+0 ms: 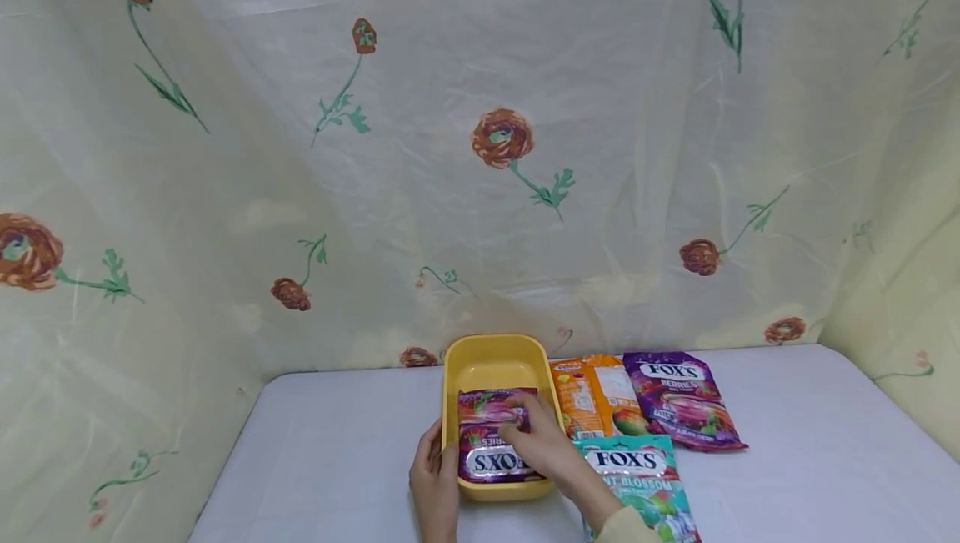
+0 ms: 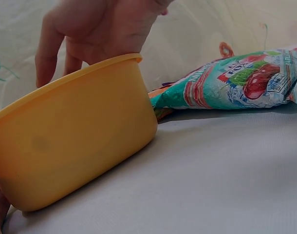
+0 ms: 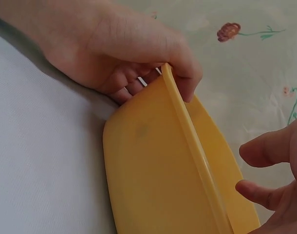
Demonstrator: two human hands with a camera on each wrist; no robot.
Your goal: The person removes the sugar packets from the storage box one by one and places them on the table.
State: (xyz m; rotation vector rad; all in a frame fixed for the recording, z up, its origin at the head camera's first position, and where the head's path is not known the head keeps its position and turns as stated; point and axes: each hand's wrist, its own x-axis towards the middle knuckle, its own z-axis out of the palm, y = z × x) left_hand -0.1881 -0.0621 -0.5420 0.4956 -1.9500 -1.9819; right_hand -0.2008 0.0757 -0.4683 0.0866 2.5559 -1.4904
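On the table stands a yellow plastic tub (image 1: 498, 492) with a purple Fox's Berries candy bag (image 1: 480, 443) lying flat in it, its lettering upside down. My left hand (image 1: 435, 480) grips the tub's left side. In the right wrist view that hand (image 3: 134, 48) has its thumb hooked over the rim and its fingers against the outer wall. Over the purple bag is my right hand (image 1: 542, 445), reaching in across the right rim. The right wrist view shows its thumb and a finger (image 3: 258, 194) spread apart, with nothing between them.
Right of the tub lie an orange candy bag (image 1: 577, 401), another purple Fox's Berries bag (image 1: 690, 401) and a teal Fox's bag (image 1: 641, 485) near the front, partly behind the right forearm. A flowered curtain (image 1: 420, 193) hangs behind the white table (image 1: 337, 460).
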